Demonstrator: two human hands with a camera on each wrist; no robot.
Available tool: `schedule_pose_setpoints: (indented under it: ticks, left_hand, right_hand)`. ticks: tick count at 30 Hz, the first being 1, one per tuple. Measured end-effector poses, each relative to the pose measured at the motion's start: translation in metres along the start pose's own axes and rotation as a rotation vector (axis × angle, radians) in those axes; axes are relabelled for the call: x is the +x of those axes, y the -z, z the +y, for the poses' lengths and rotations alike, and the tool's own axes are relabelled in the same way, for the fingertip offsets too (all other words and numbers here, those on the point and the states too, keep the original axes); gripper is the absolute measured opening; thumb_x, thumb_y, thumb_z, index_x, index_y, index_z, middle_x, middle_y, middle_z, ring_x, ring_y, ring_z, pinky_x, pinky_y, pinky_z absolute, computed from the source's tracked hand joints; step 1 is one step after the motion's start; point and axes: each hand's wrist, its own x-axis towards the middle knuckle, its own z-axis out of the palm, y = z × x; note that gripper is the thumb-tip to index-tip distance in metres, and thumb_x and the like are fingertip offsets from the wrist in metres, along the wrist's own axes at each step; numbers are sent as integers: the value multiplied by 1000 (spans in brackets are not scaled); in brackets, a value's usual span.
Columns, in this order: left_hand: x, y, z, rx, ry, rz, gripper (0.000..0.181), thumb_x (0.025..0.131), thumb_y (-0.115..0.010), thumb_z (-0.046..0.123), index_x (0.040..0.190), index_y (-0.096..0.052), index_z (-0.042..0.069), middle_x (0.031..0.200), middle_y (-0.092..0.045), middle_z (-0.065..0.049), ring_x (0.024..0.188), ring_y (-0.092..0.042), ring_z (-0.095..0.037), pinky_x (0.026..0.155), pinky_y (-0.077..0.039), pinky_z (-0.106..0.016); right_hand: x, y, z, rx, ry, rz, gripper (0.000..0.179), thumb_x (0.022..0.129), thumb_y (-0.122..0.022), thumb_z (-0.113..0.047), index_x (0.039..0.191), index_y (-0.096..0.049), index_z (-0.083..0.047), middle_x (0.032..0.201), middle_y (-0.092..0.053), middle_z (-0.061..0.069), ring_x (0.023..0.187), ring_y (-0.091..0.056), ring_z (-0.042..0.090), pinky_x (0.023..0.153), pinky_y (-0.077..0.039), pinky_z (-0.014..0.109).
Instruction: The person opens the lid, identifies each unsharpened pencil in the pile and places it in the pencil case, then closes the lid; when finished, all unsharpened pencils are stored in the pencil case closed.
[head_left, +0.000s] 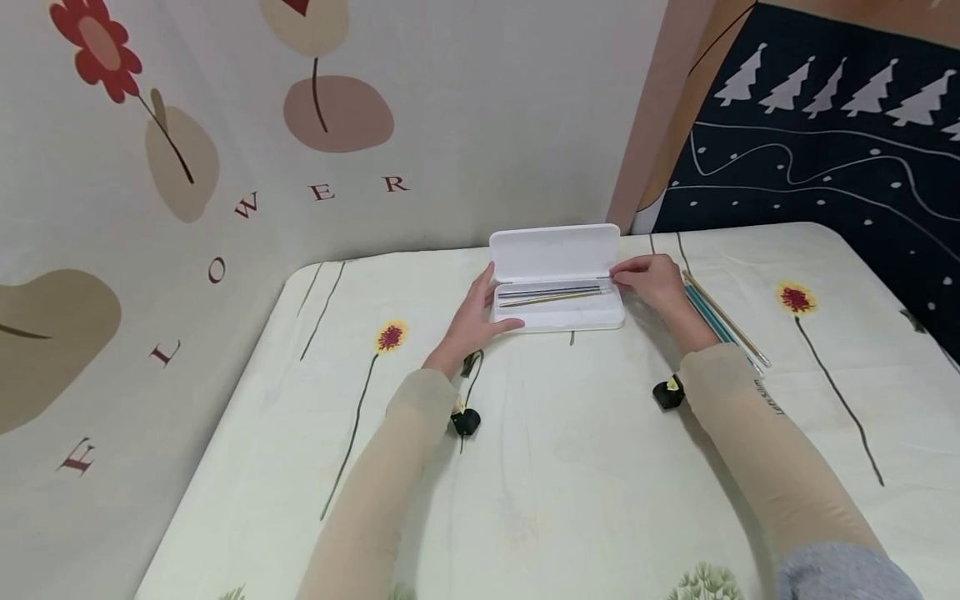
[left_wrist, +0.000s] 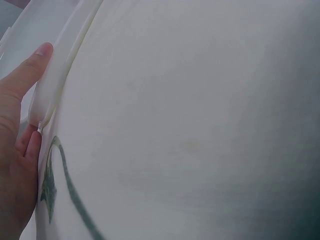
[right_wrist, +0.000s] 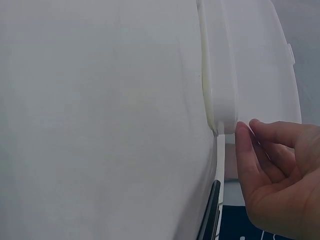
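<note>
A white pencil case lies open on the cloth-covered table, its lid tilted up at the back. Several thin pencils or sticks, silvery and gold, lie lengthwise inside. At the left end my left hand grips the case, thumb over the front side and fingers round the end; the left wrist view has the thumb on its wall. My right hand is at the right end by the hinge, and its thumb and forefinger pinch the corner, as the right hand also shows in the right wrist view.
More pencils, teal and gold, lie on the table just right of my right wrist. Behind the table rises a pale wall covering with printed letters. A dark tree-patterned cloth hangs past the right back corner.
</note>
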Motion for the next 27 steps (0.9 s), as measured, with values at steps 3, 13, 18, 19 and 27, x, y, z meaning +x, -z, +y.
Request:
schedule_pose_setpoints:
  ticks: [3, 13, 18, 19, 27]
  left_hand:
    - [0, -1, 0, -4, -1, 0, 114, 82, -83, 35, 162, -2, 29, 167, -18, -3, 148, -38, -24, 124, -30, -40]
    - [2, -2, -3, -35, -9, -5, 114, 81, -83, 35, 162, -2, 30, 168, -16, -2, 149, -36, -24, 124, -29, -39]
    - [2, -2, -5, -28, -12, -8, 114, 81, -82, 38, 161, -1, 32, 168, -16, -2, 149, -36, -24, 125, -29, -39]
    - [2, -2, -5, -27, -10, -8, 114, 81, -82, 38, 161, -1, 32, 168, -16, -2, 149, -36, -24, 125, -29, -39]
    - [4, -2, -5, -17, -8, -4, 114, 82, -82, 38, 161, -1, 32, 169, -14, -2, 149, -36, -24, 125, -29, -40]
  right_hand:
    - [-1, 1, 0, 11, -7, -6, 30, 99, -61, -17, 124, -68, -2, 131, -64, 20, 112, -59, 22, 96, -52, 25]
    - [-6, 19, 1, 172, 42, -4, 31, 97, -64, -11, 123, -65, 6, 84, -66, -13, 69, -61, -9, 67, -55, 8]
    - [-15, 42, 6, 220, 78, -2, 36, 99, -63, -19, 128, -63, 1, 94, -66, -12, 79, -64, -6, 77, -58, 12]
    - [-16, 47, 10, 239, 75, 9, 35, 98, -64, -22, 126, -65, -2, 95, -67, -12, 81, -65, -6, 77, -58, 13]
    - [-33, 84, 27, 279, 29, 74, 34, 96, -65, -34, 125, -66, -16, 96, -66, -18, 89, -66, -4, 77, -58, 12]
